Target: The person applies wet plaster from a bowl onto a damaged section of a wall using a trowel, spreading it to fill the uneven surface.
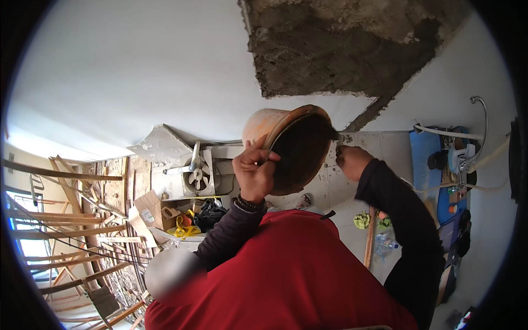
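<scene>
My left hand (256,171) is closed on the rim of a round, mortar-stained bucket (265,125). The bucket is tipped on its side, its mouth turned to the right and toward me. Its inside is dark, so the contents cannot be made out. Just right of the mouth, my right hand (353,163) is curled closed. A small dark shape shows between those fingers and the rim, too unclear to name. Beyond the bucket, a rough patch of dark grey mortar (341,60) covers part of the white wall (148,66).
To the left are a fan (198,179), a cardboard box (147,212), a yellow strap (184,227) and wooden poles (66,220). On the right are a curved tap (484,124), a blue board (422,159) and plastic bottles (387,242). Grit specks the tiled floor (346,203).
</scene>
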